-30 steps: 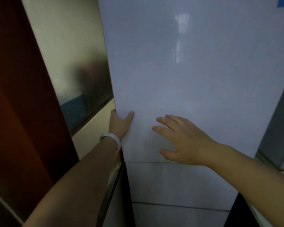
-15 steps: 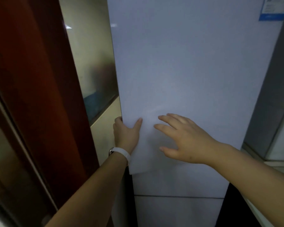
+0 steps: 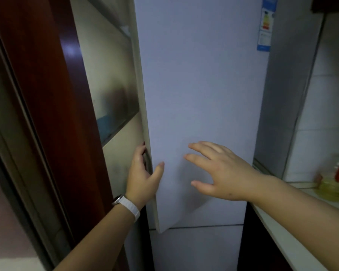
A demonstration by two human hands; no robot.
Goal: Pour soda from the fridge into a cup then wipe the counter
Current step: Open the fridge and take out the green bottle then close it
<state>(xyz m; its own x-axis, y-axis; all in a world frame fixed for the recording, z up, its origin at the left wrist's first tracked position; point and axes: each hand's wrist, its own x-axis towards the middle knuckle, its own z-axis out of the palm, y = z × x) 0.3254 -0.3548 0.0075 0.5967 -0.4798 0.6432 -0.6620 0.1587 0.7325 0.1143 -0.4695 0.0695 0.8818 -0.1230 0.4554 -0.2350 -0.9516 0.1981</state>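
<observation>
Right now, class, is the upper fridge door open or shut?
Slightly open. The upper fridge door juts out past the lower door at its bottom left corner, where the left hand grips its edge.

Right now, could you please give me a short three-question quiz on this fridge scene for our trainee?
1. True or false: the left hand grips the edge of the upper fridge door.
2. The right hand is: A) spread open in front of the door, B) holding a cup, C) wiping the counter.
3. Fill in: the colourful label sits at the door's upper ____ corner.

Key: 1 true; 2 A; 3 right.
</observation>
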